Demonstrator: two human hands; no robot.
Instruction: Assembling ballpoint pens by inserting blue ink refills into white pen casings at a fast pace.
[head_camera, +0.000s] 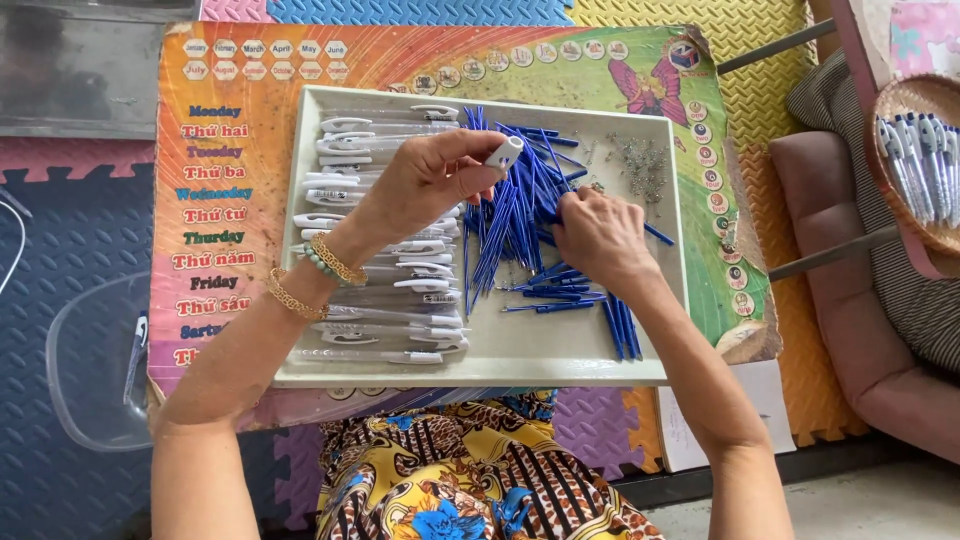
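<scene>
A white tray (560, 355) lies on a colourful board across my lap. Its left side holds several clear and white pen barrels (385, 270). A heap of blue pen refills (510, 225) fills the middle, and small metal springs (642, 165) lie at its far right. My left hand (435, 180) holds a white pen barrel (503, 152) above the tray, fingers closed around it. My right hand (600, 235) rests palm down on the blue refills, fingertips pinching among them. Gold and bead bracelets (320, 270) circle my left wrist.
The colourful board (225, 190) rests on foam floor mats (80, 230). A woven basket (915, 165) of assembled pens sits at the right on a pink stool. A clear plastic container (95, 370) lies at the left. Papers (690, 420) stick out below the board.
</scene>
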